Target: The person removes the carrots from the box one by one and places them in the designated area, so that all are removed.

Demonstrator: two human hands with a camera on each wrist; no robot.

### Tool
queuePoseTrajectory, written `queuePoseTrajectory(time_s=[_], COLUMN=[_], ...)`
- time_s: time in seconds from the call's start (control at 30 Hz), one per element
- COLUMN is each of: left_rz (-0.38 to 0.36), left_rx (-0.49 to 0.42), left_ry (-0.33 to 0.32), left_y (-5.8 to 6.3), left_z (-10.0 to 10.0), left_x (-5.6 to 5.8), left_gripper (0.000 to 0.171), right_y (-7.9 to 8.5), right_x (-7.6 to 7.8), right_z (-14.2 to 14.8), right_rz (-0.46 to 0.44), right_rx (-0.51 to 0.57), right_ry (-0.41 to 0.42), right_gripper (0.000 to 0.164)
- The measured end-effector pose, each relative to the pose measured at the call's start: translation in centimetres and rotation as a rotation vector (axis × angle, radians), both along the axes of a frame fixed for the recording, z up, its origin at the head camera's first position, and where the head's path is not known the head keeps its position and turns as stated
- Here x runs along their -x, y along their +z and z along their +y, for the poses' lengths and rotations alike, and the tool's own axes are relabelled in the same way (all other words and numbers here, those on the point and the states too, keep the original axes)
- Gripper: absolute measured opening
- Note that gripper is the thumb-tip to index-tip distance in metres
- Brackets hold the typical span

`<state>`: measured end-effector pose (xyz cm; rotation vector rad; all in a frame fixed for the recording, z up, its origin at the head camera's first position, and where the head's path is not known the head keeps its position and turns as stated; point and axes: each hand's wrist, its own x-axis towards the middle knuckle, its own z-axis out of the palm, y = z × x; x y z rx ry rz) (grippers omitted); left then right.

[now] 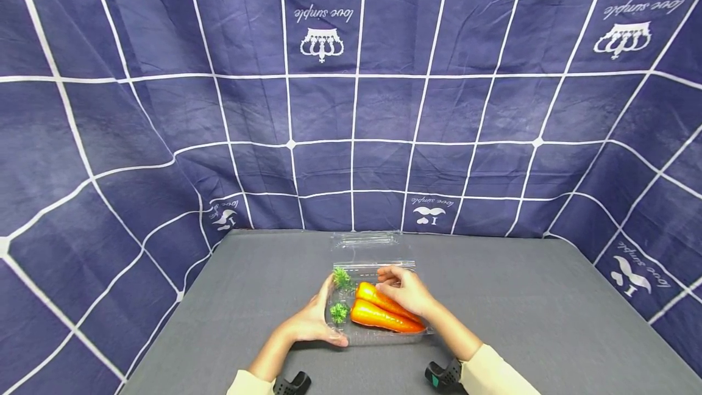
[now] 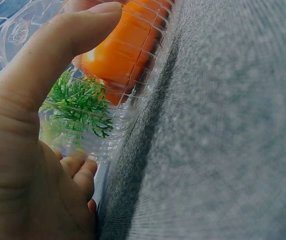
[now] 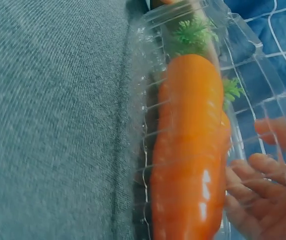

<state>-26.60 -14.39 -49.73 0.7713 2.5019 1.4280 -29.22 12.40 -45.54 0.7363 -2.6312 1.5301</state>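
Two orange carrots, a rear one [image 1: 378,295] and a front one [image 1: 381,317], lie side by side in a clear plastic clamshell box [image 1: 378,339]. Their green leafy tops [image 1: 339,312] point left. My left hand [image 1: 314,320] grips the box's left end, thumb at the front wall and fingers towards the back. Over the back part of the box hovers my right hand [image 1: 404,290], fingers loosely bent, with nothing visible between them. The right wrist view shows those fingers [image 3: 263,175] through clear plastic, beside the carrots; whether they touch the box I cannot tell.
The box's clear lid [image 1: 373,252] stands folded back on the far side. A grey tabletop [image 1: 510,297] lies beneath, with a blue white-lined cloth [image 1: 395,108] hanging behind and at both sides. Black bands [image 1: 293,383] are on both wrists.
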Motion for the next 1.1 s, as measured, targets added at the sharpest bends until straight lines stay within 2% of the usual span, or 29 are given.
queuePoseTrajectory(time_s=[0.27,0.47,0.63,0.93,1.1], left_rz=[0.004,-0.006,-0.008,0.012,0.036], left_rx=[0.001,0.009,0.014,-0.010,-0.023], left_ry=[0.000,0.008,0.010,-0.009,-0.035], left_y=[0.13,0.14,0.12,-0.07,-0.12], left_z=[0.03,-0.01,-0.06,0.01,-0.04], left_x=[0.00,-0.02,-0.02,0.04,0.26], left_gripper=[0.138,0.137,0.137,0.137,0.137], right_y=[-0.69,-0.83,-0.78,-1.01,-0.74], right_x=[0.03,0.01,0.01,-0.05,-0.13], right_z=[-0.23,-0.17,-0.18,-0.12,-0.08], right_rz=[0.010,0.077,0.107,0.109,0.099], right_rx=[-0.097,-0.212,-0.278,-0.308,-0.250], right_ry=[0.035,0.074,0.076,0.036,-0.003], right_gripper=[0.036,0.034,0.036,0.040,0.041])
